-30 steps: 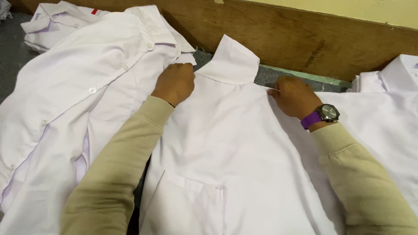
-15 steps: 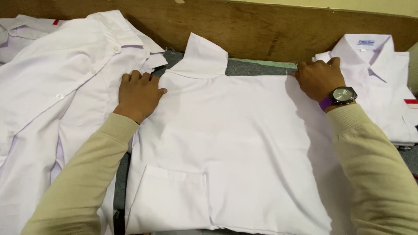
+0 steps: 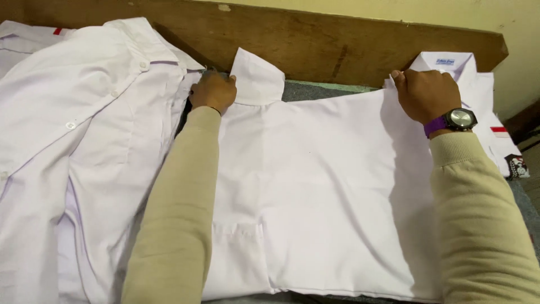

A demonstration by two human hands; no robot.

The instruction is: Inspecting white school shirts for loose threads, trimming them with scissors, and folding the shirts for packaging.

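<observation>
Both hands farther apart than before, left hand (image 3: 212,91) and right hand (image 3: 426,95) pinching white shirt (image 3: 326,186) top corners.

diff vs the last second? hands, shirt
Both hands moved apart along the shirt top edge: left hand went out to the left shoulder beside the collar, right hand out to the right corner, now pinching the edge. The shirt lies spread wider and flatter. Unchanged: the open shirt on the left and the folded shirt on the right.
</observation>
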